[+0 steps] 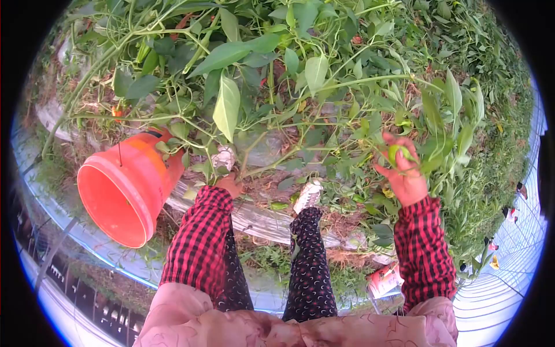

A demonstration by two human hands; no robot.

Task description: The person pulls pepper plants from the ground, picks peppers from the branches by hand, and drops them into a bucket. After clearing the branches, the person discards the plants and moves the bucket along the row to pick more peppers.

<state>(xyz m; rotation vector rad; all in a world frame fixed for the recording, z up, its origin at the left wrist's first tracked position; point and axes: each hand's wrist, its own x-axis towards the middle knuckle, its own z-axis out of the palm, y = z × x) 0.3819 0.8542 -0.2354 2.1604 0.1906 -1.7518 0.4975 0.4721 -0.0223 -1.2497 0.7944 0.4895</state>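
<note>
Fingers of the right hand [403,178] are closed round a green pepper [399,154], which is cupped among the leaves at the right of the plants. The pepper can be judged light and firm-skinned, smooth enough to slip a little, and crisp enough to be bruised or cracked if squeezed hard. It is best gripped round the body, with the pull kept near the stalk so that the branch is not snapped; whether it is joined to the plant cannot be told, since that part is blurred and crowded by foliage.

The left hand [230,185] is placed low beside a forking stem [257,169]; its fingers are partly covered by leaves, so what is held there, if anything, cannot be told.

Between the two hands the space is crossed by thin stems, and a broad pale leaf [226,110] is hung above the left one. Drooping leaves [454,98] are crowded close to the right hand. At the left, a red bucket [136,173] is tipped with its mouth outward, well apart from the pepper. A pale shoe [307,196] is planted between the hands.
</note>
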